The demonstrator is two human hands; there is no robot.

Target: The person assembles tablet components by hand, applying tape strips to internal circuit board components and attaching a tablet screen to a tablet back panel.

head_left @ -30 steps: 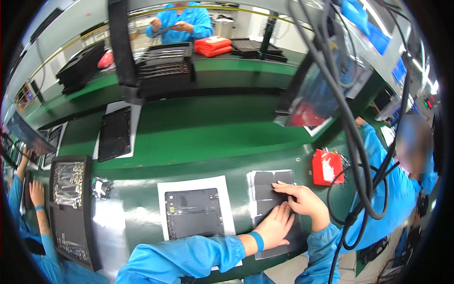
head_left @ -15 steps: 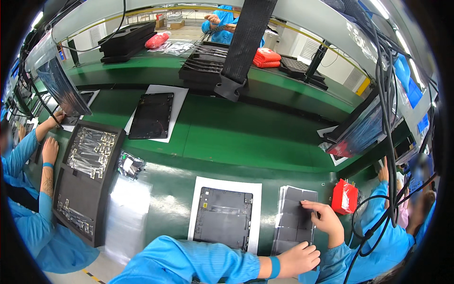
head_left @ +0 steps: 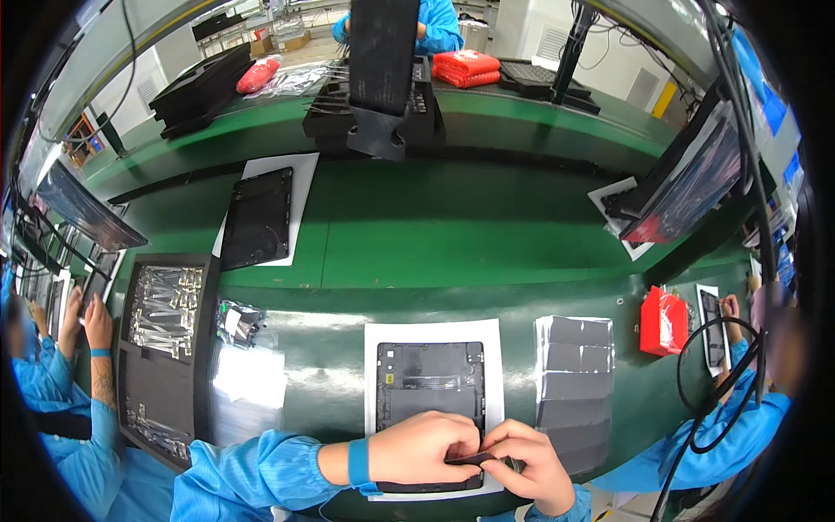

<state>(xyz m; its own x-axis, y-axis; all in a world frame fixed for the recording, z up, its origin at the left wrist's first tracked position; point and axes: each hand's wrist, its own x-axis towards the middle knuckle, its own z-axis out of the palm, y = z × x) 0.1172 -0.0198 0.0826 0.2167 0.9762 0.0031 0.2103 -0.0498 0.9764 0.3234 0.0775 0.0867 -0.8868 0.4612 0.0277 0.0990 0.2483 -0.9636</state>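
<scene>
Over the lower part of a black tablet back shell point(head_left: 430, 391), my left hand point(head_left: 422, 448) and my right hand point(head_left: 529, 461) meet, fingers pinched. Between their fingertips is a small dark flat piece point(head_left: 470, 458), held by both hands; its exact kind is not clear. The shell lies flat on a white sheet point(head_left: 494, 365), its inner side up, with a small yellow mark near the upper left. Just right of it rests a stack of dark grey rectangular pieces on clear film point(head_left: 574, 391). My hands hide the shell's lower edge.
At left stand a black foam tray point(head_left: 156, 374) of flex cables, a small bagged part point(head_left: 239, 322) and clear film sheets point(head_left: 248, 387). A second shell point(head_left: 258, 217) lies farther back. A red box point(head_left: 663, 322) and hanging black cables point(head_left: 757, 261) are at right. Co-workers sit at both sides.
Both hands have moved left from the stack of dark pieces to the tablet shell, and a small dark piece is now between their fingers. The view has shifted as well.
</scene>
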